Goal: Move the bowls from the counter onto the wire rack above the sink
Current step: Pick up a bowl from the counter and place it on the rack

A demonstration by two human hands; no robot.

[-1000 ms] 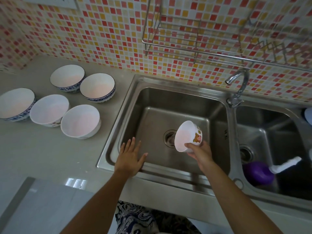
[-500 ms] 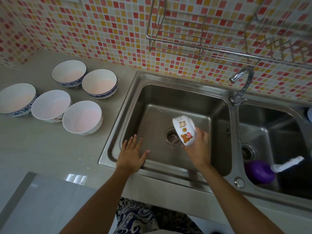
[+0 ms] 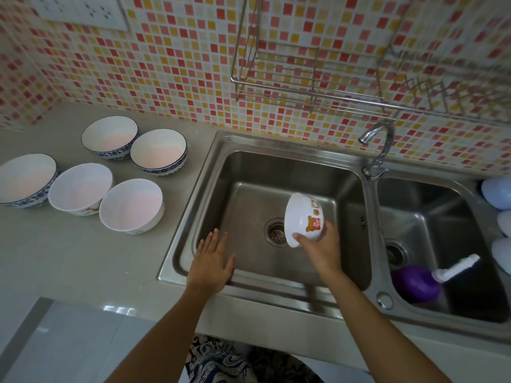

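Holding one white plastic bowl with bear stickers (image 3: 303,217) over the steel sink (image 3: 276,167), the right hand (image 3: 322,251) grips its rim; the left hand (image 3: 211,262) rests flat with spread fingers. Five white bowls (image 3: 131,207) wait on the grey counter (image 3: 69,261); the wire rack (image 3: 309,87) holds none.

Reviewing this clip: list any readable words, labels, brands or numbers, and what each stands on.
None can be read.
Held bowl: cartoon bear stickers only, no legible text.
Left basin's right wall: small dark marks, too small to read.
Two counter bowls with side prints: too blurred to read.
Wall socket plate: no lettering visible.
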